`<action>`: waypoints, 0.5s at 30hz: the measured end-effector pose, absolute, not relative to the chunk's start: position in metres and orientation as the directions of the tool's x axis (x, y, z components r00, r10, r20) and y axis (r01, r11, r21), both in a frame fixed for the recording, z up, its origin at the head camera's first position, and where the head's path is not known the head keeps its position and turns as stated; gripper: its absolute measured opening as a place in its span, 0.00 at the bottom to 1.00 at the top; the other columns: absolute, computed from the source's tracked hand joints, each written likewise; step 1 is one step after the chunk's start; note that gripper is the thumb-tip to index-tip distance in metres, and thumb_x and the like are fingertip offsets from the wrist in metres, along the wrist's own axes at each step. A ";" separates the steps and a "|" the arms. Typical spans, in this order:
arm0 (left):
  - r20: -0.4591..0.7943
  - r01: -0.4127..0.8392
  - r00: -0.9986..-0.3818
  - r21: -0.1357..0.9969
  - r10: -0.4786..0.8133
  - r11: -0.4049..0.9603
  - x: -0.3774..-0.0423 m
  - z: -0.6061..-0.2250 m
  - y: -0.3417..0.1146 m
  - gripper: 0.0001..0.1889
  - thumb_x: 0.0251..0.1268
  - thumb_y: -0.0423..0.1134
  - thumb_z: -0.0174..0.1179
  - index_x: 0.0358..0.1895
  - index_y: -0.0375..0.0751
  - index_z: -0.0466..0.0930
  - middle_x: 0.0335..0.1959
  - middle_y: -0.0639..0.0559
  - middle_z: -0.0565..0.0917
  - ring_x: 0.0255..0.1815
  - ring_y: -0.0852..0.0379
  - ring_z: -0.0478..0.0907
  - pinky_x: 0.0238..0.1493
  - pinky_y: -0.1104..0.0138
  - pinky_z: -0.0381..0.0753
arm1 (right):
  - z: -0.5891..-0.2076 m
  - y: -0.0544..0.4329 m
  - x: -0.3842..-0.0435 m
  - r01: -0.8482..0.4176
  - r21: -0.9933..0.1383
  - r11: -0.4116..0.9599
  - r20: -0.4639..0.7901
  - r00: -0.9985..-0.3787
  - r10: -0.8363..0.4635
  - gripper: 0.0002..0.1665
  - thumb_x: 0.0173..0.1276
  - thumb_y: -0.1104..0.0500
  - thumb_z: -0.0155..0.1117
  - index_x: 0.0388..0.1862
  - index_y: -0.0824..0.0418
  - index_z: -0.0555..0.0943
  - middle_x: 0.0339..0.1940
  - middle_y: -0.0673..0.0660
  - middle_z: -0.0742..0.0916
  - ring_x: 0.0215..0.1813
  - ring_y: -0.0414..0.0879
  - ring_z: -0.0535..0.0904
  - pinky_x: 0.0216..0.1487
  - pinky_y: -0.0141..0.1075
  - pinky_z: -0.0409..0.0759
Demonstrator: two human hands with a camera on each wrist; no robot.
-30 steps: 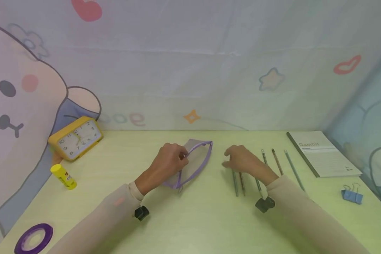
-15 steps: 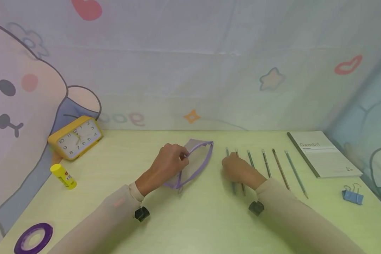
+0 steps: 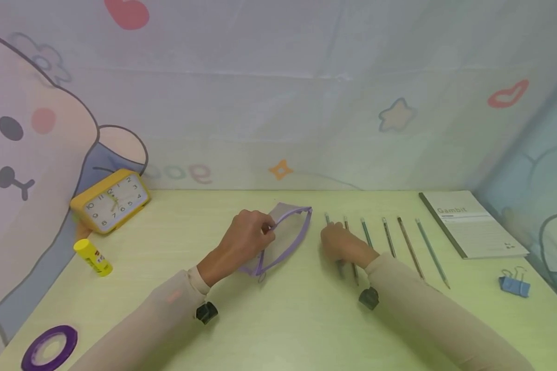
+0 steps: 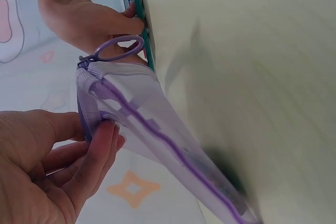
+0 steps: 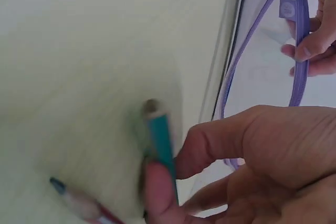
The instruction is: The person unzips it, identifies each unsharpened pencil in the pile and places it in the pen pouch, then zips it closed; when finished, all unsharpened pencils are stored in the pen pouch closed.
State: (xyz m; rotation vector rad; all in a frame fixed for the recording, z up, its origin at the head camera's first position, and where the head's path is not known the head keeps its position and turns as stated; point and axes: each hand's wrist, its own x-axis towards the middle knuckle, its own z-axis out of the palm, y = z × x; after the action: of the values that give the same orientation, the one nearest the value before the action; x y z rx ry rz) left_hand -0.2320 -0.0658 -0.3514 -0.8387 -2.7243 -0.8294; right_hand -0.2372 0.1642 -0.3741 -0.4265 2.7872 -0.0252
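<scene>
My left hand [image 3: 246, 239] pinches one edge of a see-through pencil pouch [image 3: 285, 239] with purple zipper trim. In the left wrist view its mouth gapes, and a purple pull ring [image 4: 118, 48] hangs at the zipper's end. To the right of the pouch, my right hand [image 3: 345, 245] grips a teal pencil [image 5: 161, 137] between thumb and fingers. The pencil's far end shows past the knuckles in the head view. A dark red pencil [image 5: 86, 205] lies close beside it on the table.
More pencils lie in a row rightward, among them a teal pencil [image 3: 432, 252]. Beyond are a notebook [image 3: 475, 224] and a blue binder clip [image 3: 514, 285]. On the left stand a yellow clock [image 3: 111, 202] and a glue stick [image 3: 93, 257], with purple tape [image 3: 50, 348] nearer.
My right hand has come down from above the pencils and taken hold of the leftmost teal pencil, which has shifted slightly left. The left hand has kept its place on the pouch.
</scene>
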 end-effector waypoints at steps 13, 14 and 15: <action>0.304 0.550 -0.835 0.469 0.459 0.691 -0.234 -0.349 -0.066 0.11 0.60 0.28 0.60 0.41 0.36 0.91 0.32 0.43 0.91 0.16 0.65 0.69 0.19 0.75 0.65 | -0.341 0.217 -0.243 0.058 -0.839 0.541 -0.338 -0.835 -0.435 0.45 0.75 0.55 0.51 0.84 0.62 0.45 0.68 0.65 0.74 0.63 0.54 0.79 0.76 0.53 0.63; 0.302 0.546 -0.838 0.472 0.455 0.692 -0.234 -0.348 -0.066 0.11 0.60 0.28 0.60 0.41 0.36 0.91 0.32 0.43 0.91 0.16 0.65 0.69 0.19 0.75 0.65 | -0.337 0.219 -0.241 0.071 -0.876 0.476 -0.323 -0.820 -0.473 0.43 0.75 0.55 0.51 0.84 0.60 0.48 0.64 0.62 0.75 0.64 0.54 0.77 0.72 0.49 0.67; 0.301 0.542 -0.840 0.477 0.451 0.692 -0.234 -0.348 -0.066 0.11 0.60 0.28 0.60 0.41 0.36 0.91 0.32 0.43 0.91 0.16 0.65 0.69 0.19 0.75 0.65 | -0.333 0.221 -0.240 0.089 -0.907 0.411 -0.310 -0.802 -0.511 0.41 0.75 0.56 0.51 0.83 0.59 0.51 0.61 0.59 0.77 0.64 0.52 0.77 0.68 0.45 0.71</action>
State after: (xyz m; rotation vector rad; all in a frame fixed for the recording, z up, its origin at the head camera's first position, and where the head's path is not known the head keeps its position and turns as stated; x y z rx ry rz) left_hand -0.2337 -0.0663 -0.3480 -0.8098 -2.7403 -0.8485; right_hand -0.2399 0.2208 -0.3328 -0.3570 2.1130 -1.4069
